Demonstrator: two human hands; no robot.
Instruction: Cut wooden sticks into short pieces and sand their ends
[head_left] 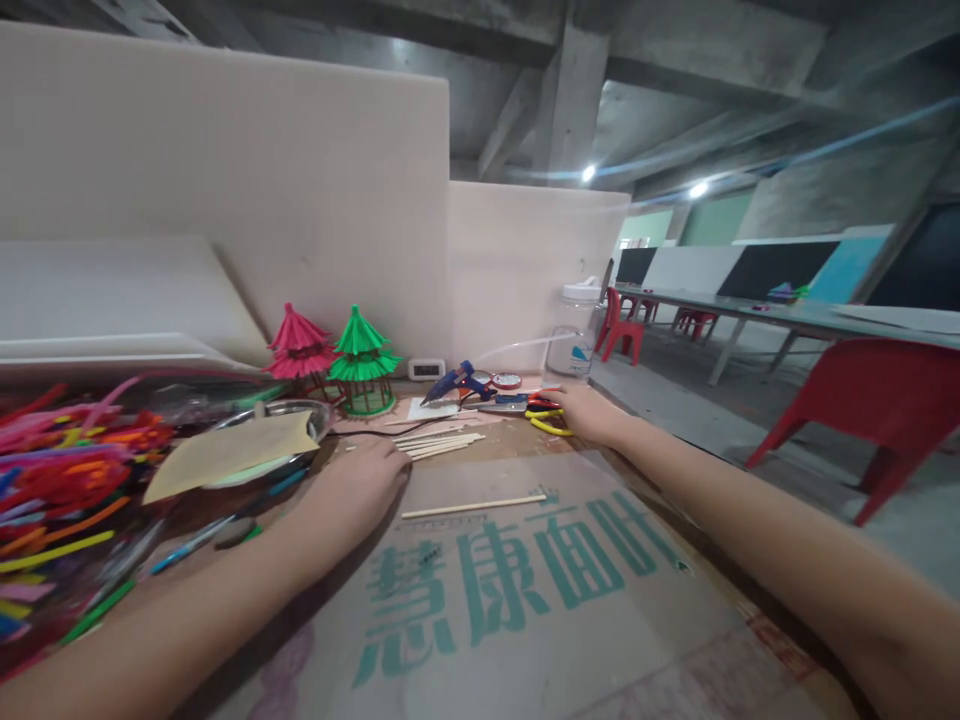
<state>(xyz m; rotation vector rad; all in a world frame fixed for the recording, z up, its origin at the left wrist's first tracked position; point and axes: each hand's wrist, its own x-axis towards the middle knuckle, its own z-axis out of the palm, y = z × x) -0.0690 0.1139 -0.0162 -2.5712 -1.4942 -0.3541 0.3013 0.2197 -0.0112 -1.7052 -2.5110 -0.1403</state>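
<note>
Two bare hands work over a cardboard sheet [525, 600] spread on the table, in the lower middle of the frame. The left hand [358, 488] lies palm down with fingers loosely curled, its tips touching the near end of a small bundle of wooden sticks [439, 444]; it grips nothing. The right hand [589, 412] reaches toward the upper middle and rests on the yellow-handled pliers [547, 418]; whether its grip has closed around them I cannot tell. Just beyond lie scissors [501, 403] and a blue glue gun [454, 382] propped on a scrap, nozzle down. A sweep of the right wrist could likely knock the gun over, and its tip may be hot. A single stick [474, 507] lies loose between the arms and could be brushed away by a forearm. The table's right edge runs close beside the right arm, so tools there could slide off. Pipe cleaners [60, 480] crowd the left of the frame; open room is only the cardboard's centre.
</note>
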